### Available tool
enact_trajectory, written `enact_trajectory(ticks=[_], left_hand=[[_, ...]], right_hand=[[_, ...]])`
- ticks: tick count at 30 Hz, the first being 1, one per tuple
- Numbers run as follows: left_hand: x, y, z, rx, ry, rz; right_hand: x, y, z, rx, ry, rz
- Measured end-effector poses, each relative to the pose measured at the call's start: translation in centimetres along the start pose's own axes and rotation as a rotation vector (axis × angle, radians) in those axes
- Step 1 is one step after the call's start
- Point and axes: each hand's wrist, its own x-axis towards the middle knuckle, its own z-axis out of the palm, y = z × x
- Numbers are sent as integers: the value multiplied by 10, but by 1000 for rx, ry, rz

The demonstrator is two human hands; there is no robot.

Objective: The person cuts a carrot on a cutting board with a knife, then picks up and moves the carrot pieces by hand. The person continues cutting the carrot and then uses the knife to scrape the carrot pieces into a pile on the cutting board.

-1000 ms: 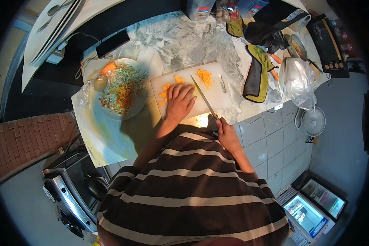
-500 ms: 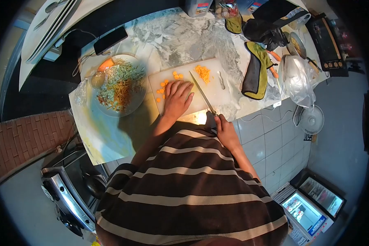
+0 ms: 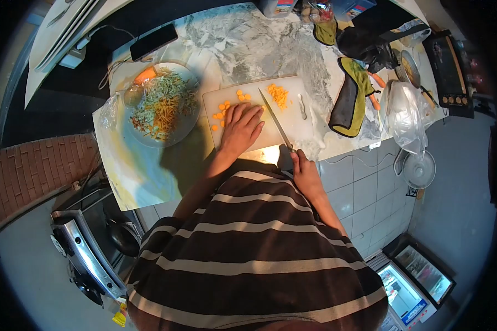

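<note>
My right hand is closed round the handle of a kitchen knife. Its long blade slants up and left across a white cutting board. Just left of the blade, my left hand rests on the board with its fingers pressed together. A bit of orange carrot shows at those fingertips; the rest of it is hidden. Carrot slices lie scattered beyond and left of this hand. Right of the blade sits a small heap of diced carrot.
A plate of shredded vegetables stands left of the board, with a phone behind it. To the right lie a green-and-grey cloth, carrots and a clear plastic bag. A stove is at lower left.
The camera view has shifted a little, so the whole scene sits slightly differently. Both hands and the knife keep nearly the same places over the board.
</note>
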Motion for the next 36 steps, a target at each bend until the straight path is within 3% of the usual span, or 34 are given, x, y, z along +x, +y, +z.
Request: enact_trajectory(ticks=[36], left_hand=[[2, 0, 2, 2, -11, -5]], right_hand=[[-4, -3, 1, -92, 37, -35]])
